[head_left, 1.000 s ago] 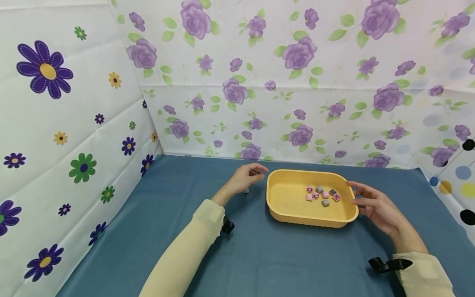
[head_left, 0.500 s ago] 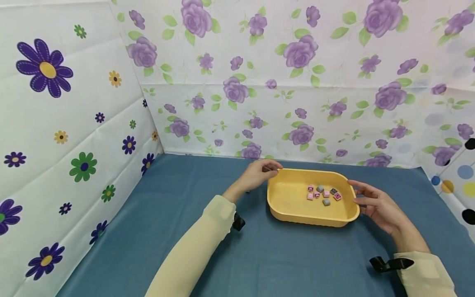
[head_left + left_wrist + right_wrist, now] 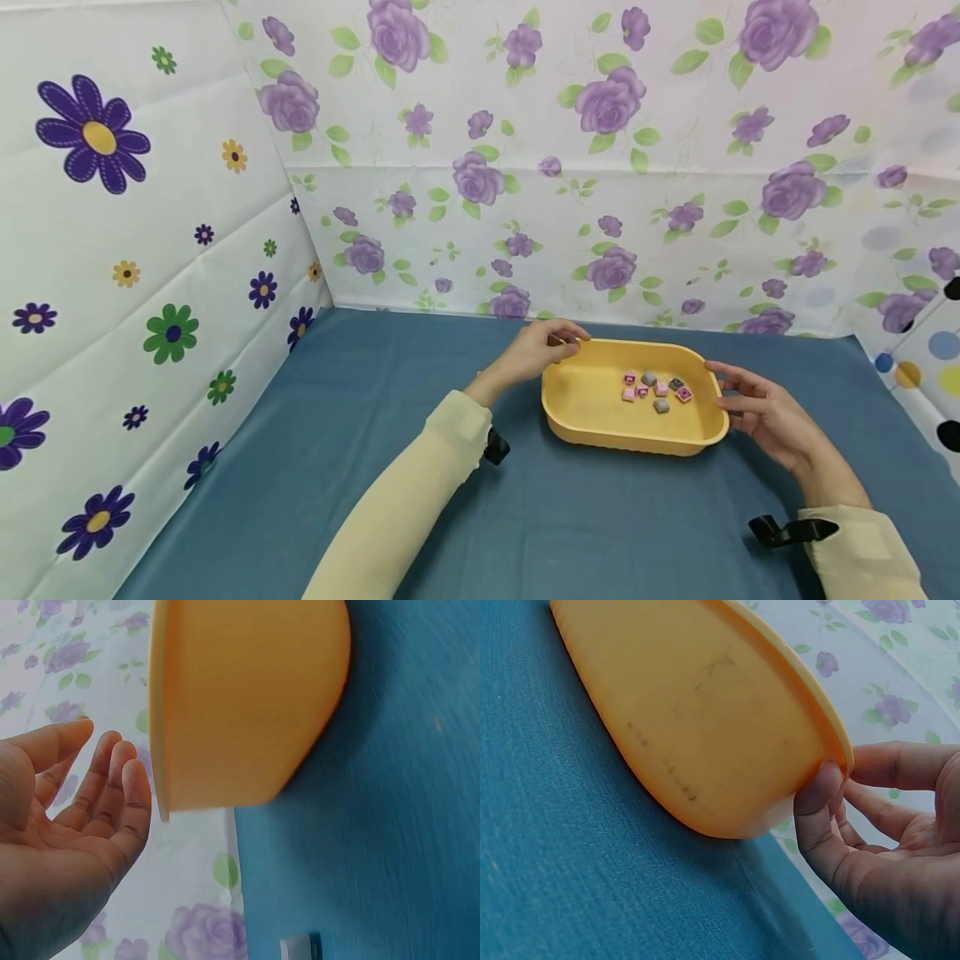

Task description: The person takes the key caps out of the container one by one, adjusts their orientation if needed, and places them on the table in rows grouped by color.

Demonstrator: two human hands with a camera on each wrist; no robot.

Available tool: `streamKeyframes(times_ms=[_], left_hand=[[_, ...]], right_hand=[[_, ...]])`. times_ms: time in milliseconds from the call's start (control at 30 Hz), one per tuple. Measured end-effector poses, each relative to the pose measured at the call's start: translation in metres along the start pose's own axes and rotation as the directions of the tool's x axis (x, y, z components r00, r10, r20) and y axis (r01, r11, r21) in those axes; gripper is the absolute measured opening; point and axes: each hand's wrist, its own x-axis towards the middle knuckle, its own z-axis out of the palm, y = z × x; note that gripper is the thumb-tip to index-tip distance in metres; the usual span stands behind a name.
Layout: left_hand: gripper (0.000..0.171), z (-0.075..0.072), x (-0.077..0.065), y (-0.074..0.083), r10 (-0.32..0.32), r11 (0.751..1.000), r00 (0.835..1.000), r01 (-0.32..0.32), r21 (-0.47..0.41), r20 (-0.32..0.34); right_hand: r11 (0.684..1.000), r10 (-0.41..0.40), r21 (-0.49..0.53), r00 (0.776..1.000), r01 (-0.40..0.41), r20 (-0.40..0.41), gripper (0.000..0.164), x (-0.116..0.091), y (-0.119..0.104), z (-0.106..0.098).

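Note:
A yellow plastic tray (image 3: 633, 439) stands on the blue cloth, with several small pink cubes (image 3: 628, 394) and grey cubes (image 3: 661, 407) in its right half. My right hand (image 3: 772, 425) pinches the tray's right rim between thumb and fingers, plain in the right wrist view. Over the tray's far left corner is my left hand (image 3: 531, 357), its thumb and index fingertips close together and the other fingers bent. I cannot tell whether a small cube sits between those tips. In the left wrist view, that hand (image 3: 75, 817) is beside the tray's rim.
A grey block (image 3: 298, 947) lies on the cloth left of the tray, at the bottom of the left wrist view. Behind the blue cloth (image 3: 247, 467) rises a flowered sheet (image 3: 420, 167), with another sheet (image 3: 97, 250) along the left.
My left hand has moved right, from the cloth left of the tray to over its far left corner. My right hand keeps its grip on the rim, and the tray stays in place.

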Motion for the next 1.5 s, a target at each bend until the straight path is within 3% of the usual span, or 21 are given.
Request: streamKeyframes(times_ms=[700, 967, 1267, 1500], left_hand=[[0.026, 0.055, 0.029, 0.027, 0.054, 0.994, 0.997, -0.049, -0.095, 0.054], [0.025, 0.076, 0.038, 0.037, 0.081, 0.994, 0.993, -0.074, -0.085, 0.081], [0.026, 0.099, 0.046, 0.046, 0.018, 0.993, 0.994, -0.005, -0.115, 0.108], [0.025, 0.115, 0.050, 0.049, -0.026, 0.980, 0.990, 0.053, -0.190, 0.140]], right_hand=[[1.000, 0.020, 0.000, 0.999, -0.020, -0.026, 0.058, 0.000, -0.001, -0.001], [1.000, 0.018, -0.005, 1.000, -0.018, -0.018, 0.057, 0.000, 0.000, -0.001], [1.000, 0.005, 0.001, 1.000, -0.005, 0.004, 0.055, 0.000, 0.000, -0.002], [1.000, 0.009, 0.005, 1.000, -0.009, 0.006, 0.054, 0.000, 0.000, -0.002]])
